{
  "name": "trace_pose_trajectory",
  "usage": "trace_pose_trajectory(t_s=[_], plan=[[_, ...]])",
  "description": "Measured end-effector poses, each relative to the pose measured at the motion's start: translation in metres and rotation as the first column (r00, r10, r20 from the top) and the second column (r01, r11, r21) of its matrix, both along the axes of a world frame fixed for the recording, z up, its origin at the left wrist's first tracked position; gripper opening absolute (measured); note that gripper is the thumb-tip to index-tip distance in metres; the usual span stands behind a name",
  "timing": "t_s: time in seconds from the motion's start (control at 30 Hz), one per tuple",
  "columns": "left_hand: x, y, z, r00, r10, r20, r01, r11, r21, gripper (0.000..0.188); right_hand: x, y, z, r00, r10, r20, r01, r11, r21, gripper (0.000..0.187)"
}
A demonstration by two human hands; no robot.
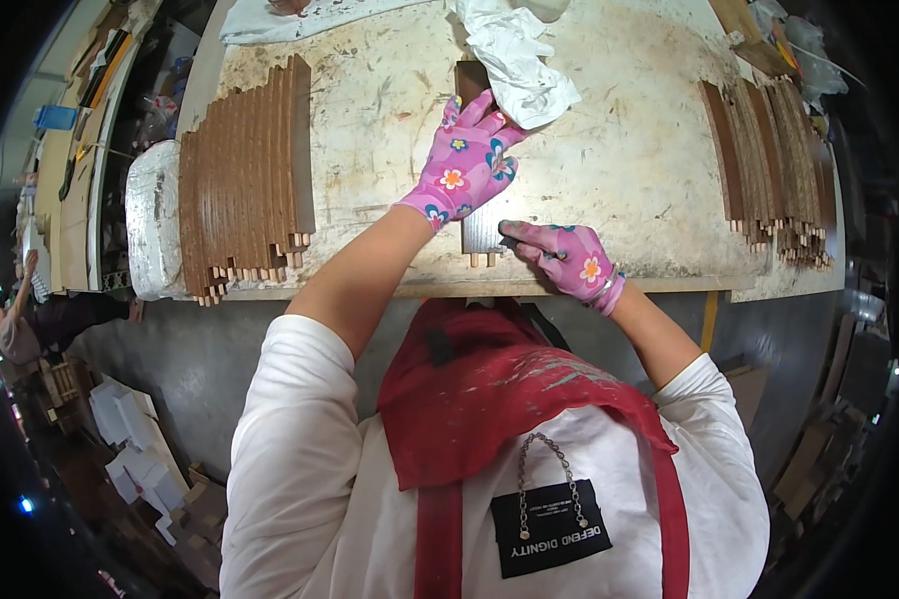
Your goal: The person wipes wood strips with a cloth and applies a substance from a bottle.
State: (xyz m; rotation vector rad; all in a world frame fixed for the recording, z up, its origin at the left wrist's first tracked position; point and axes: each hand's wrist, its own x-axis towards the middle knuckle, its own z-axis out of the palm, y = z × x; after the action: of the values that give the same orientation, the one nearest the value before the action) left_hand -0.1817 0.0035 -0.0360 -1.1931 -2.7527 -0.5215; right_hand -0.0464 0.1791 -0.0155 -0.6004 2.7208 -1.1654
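Note:
A narrow dark brown wooden strip (482, 235) lies lengthwise before me on the worktable, with pale dowel pegs at its near end. My left hand (464, 170), in a pink flowered glove, lies across the far part of the strip with its fingers spread. Those fingertips are close to a crumpled white cloth (517, 65), which overlaps the strip's far part. Beside the strip's near end, on its right, is my right hand (569, 262) in a matching glove. Its fingers are closed around a small dark piece that I cannot make out; the glove's fingertips are stained dark.
The stained, pale worktable (619, 150) carries a row of brown pegged strips (245, 170) at left and another stack (774, 165) at right. A film-wrapped bundle (155, 220) stands by the left row. A person (35, 324) is in the background at far left.

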Motion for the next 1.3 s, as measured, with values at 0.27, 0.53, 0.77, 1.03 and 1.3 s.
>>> trace_pose_trajectory(t_s=[0.27,0.53,0.77,1.03,1.3], plan=[[0.0,0.001,-0.001,1.0,-0.002,-0.011,0.002,1.0,0.01,0.042,-0.005,0.005,0.007,0.991,0.102,0.09,-0.112,0.988,0.111,0.032],[-0.001,0.001,-0.002,1.0,0.001,-0.017,-0.002,1.0,-0.007,0.042,-0.003,-0.001,0.007,0.998,-0.018,0.064,0.024,0.995,-0.098,0.036],[0.001,0.0,0.001,1.0,0.001,-0.011,0.0,1.0,0.015,0.043,0.0,-0.003,0.011,0.993,0.026,0.114,-0.028,0.999,0.016,0.039],[0.002,0.002,0.002,1.0,0.0,0.001,0.0,1.0,-0.013,0.042,-0.002,-0.004,0.003,0.996,-0.03,0.087,0.049,0.973,-0.227,0.028],[-0.001,0.001,-0.002,1.0,-0.004,-0.021,0.004,1.0,0.001,0.042,-0.006,-0.007,0.009,0.997,0.018,0.076,-0.021,0.999,0.041,0.032]])
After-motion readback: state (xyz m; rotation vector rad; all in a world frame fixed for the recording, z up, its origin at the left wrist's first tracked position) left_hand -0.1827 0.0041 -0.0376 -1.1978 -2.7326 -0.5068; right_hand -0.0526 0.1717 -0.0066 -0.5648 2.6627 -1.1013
